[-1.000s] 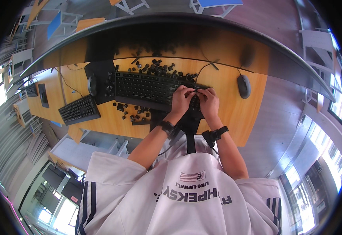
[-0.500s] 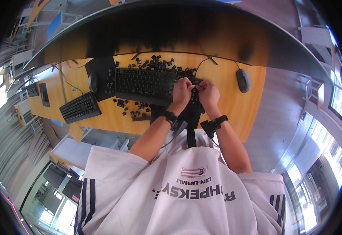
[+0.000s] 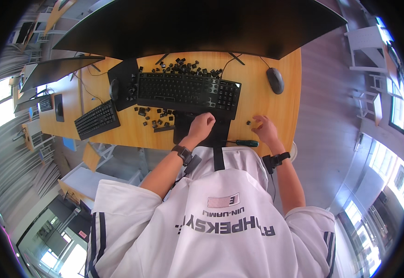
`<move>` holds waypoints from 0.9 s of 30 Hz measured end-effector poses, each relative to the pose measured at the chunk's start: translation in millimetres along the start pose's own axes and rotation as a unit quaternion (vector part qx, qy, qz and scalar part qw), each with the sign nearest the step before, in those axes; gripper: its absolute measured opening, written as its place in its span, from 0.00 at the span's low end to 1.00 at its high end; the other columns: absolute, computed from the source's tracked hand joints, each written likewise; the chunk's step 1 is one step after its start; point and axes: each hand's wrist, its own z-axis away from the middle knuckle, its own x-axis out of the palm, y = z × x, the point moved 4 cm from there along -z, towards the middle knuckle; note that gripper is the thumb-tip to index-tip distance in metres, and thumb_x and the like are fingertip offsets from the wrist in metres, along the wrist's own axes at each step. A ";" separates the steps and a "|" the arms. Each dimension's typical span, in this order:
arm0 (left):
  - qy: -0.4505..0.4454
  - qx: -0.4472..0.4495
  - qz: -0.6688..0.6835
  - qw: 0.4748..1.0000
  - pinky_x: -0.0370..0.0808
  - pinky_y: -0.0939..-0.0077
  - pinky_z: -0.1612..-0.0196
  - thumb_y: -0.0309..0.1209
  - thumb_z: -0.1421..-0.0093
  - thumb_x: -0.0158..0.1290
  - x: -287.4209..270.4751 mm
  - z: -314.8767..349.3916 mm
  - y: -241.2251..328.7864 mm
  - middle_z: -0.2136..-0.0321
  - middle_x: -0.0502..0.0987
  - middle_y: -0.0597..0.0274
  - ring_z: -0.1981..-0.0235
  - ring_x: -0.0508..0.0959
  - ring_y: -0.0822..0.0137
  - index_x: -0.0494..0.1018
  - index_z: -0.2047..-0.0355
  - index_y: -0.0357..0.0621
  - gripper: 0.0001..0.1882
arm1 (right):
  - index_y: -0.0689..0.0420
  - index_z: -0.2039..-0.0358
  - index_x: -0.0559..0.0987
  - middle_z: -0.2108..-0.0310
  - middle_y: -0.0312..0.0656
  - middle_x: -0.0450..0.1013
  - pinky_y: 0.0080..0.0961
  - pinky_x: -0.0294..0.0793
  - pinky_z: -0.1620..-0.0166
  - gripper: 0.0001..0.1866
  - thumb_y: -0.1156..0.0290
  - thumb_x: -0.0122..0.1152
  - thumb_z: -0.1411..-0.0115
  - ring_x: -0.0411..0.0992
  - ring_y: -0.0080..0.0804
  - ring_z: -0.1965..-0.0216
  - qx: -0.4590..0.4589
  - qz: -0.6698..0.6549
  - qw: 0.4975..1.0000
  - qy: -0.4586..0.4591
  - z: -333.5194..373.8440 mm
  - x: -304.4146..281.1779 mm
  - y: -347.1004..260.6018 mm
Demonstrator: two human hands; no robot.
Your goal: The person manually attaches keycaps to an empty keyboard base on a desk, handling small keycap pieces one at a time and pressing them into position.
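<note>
A large black keyboard (image 3: 183,91) lies across the desk. Its number pad (image 3: 227,96) at the right shows keycaps. Just below the keyboard's front edge, over a black mat (image 3: 219,132), my left hand (image 3: 203,126) is closed with curled fingers; whether it holds anything is hidden. To the right, low over the wooden desk, my right hand (image 3: 265,129) has its thumb and fingers apart. A small black keycap (image 3: 248,123) rests on the wood just left of those fingertips. Nearer me lies a screwdriver with a green handle (image 3: 247,143), its shaft pointing left.
Loose black keycaps (image 3: 190,68) are scattered behind the keyboard, and more keycaps (image 3: 153,121) lie in front. A mouse (image 3: 275,80) sits at the right. A second keyboard (image 3: 96,121) stands at the left. A wide monitor (image 3: 197,28) spans the back.
Both hands have come off the keyboard's right end toward me. My left hand moved left, my right hand right. A keycap now shows beside my right fingers, and the screwdriver is in view.
</note>
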 end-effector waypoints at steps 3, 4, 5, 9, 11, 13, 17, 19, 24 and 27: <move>-0.016 -0.037 0.008 0.999 0.76 0.65 0.66 0.29 0.43 0.55 6.7 18.7 -3.6 0.72 0.80 0.54 0.69 0.80 0.54 0.75 0.68 0.40 0.05 | 0.50 0.60 0.80 0.62 0.39 0.74 0.32 0.75 0.61 0.14 0.68 0.68 0.49 0.76 0.39 0.65 -0.085 0.080 0.992 0.051 3.6 8.1 -1.3; -0.012 -0.036 0.004 0.999 0.76 0.65 0.66 0.29 0.43 0.55 5.4 23.5 -2.9 0.72 0.80 0.54 0.69 0.80 0.54 0.75 0.68 0.40 0.05 | 0.50 0.60 0.80 0.62 0.39 0.74 0.32 0.75 0.61 0.14 0.68 0.68 0.49 0.76 0.39 0.65 -0.090 0.077 0.992 0.052 3.3 9.8 0.0; -0.008 -0.045 0.009 0.999 0.76 0.66 0.66 0.28 0.42 0.55 3.5 27.9 -3.3 0.72 0.80 0.54 0.69 0.80 0.55 0.75 0.68 0.40 0.05 | 0.51 0.61 0.80 0.62 0.39 0.74 0.33 0.75 0.61 0.13 0.67 0.68 0.49 0.76 0.41 0.65 -0.111 0.102 0.987 0.061 2.0 10.7 -0.4; 0.033 -0.078 0.032 0.996 0.77 0.71 0.65 0.27 0.41 0.56 -7.3 48.0 9.4 0.73 0.80 0.55 0.70 0.81 0.61 0.76 0.66 0.40 0.05 | 0.55 0.63 0.80 0.64 0.41 0.76 0.34 0.76 0.62 0.11 0.68 0.66 0.47 0.77 0.42 0.68 -0.148 0.092 0.983 0.054 0.9 15.6 -6.2; 0.050 -0.079 0.059 0.994 0.77 0.74 0.66 0.27 0.41 0.56 -9.2 53.3 22.2 0.72 0.80 0.57 0.72 0.80 0.66 0.76 0.64 0.38 0.06 | 0.57 0.63 0.80 0.66 0.43 0.77 0.33 0.77 0.64 0.11 0.69 0.66 0.47 0.77 0.41 0.69 -0.154 0.031 0.987 0.035 2.5 16.9 -13.7; 0.044 -0.094 0.121 0.987 0.77 0.79 0.67 0.28 0.39 0.56 -9.0 60.8 38.0 0.71 0.81 0.59 0.73 0.80 0.72 0.77 0.62 0.36 0.09 | 0.59 0.62 0.79 0.68 0.44 0.78 0.32 0.77 0.65 0.11 0.71 0.66 0.47 0.78 0.40 0.70 -0.160 -0.030 0.987 0.012 10.6 15.4 -37.6; 0.014 -0.096 0.198 0.975 0.76 0.79 0.69 0.28 0.38 0.55 -6.0 70.1 74.1 0.71 0.81 0.59 0.74 0.79 0.73 0.76 0.62 0.33 0.09 | 0.62 0.62 0.79 0.71 0.45 0.77 0.27 0.77 0.67 0.13 0.76 0.68 0.49 0.78 0.36 0.72 -0.223 -0.120 0.967 -0.035 32.5 21.4 -86.9; 0.008 -0.079 0.227 0.971 0.75 0.79 0.69 0.27 0.37 0.55 -8.9 74.6 87.6 0.71 0.81 0.59 0.74 0.78 0.74 0.76 0.62 0.33 0.08 | 0.63 0.63 0.79 0.70 0.43 0.76 0.25 0.76 0.67 0.12 0.78 0.68 0.49 0.77 0.34 0.73 -0.262 -0.118 0.957 -0.049 45.2 20.4 -119.9; 0.029 -0.065 0.224 0.972 0.75 0.80 0.69 0.27 0.38 0.56 -36.2 81.8 79.0 0.74 0.80 0.61 0.74 0.78 0.75 0.76 0.63 0.33 0.08 | 0.65 0.63 0.80 0.70 0.42 0.75 0.21 0.76 0.67 0.11 0.81 0.67 0.49 0.77 0.29 0.72 -0.273 -0.158 0.948 -0.049 62.8 21.4 -153.0; -0.011 -0.049 0.229 0.972 0.75 0.80 0.69 0.27 0.38 0.55 -48.4 89.3 72.8 0.74 0.80 0.61 0.74 0.78 0.75 0.76 0.62 0.33 0.08 | 0.65 0.63 0.80 0.70 0.41 0.75 0.19 0.75 0.66 0.11 0.81 0.66 0.48 0.76 0.26 0.72 -0.265 -0.161 0.949 -0.059 70.6 29.8 -163.3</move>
